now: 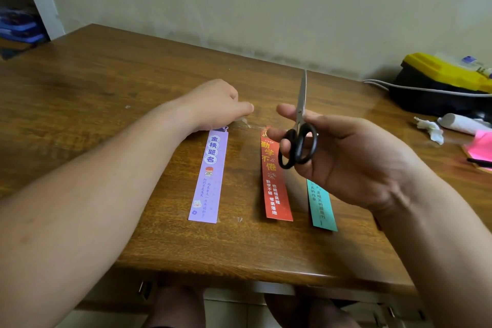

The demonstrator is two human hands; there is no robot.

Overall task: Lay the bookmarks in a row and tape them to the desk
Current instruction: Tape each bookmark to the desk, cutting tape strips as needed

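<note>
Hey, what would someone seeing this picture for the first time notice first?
Probably the scissors, closed and pointing away, gripped by the right hand in the middle of the view. Next, three bookmarks in a row on the desk: purple bookmark, red bookmark, teal bookmark, with the left hand resting on the purple one's far end.

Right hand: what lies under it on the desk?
The teal bookmark: only its lower part shows below the right hand, which holds scissors; its upper part is covered. The hand also overlaps the red bookmark.
</note>
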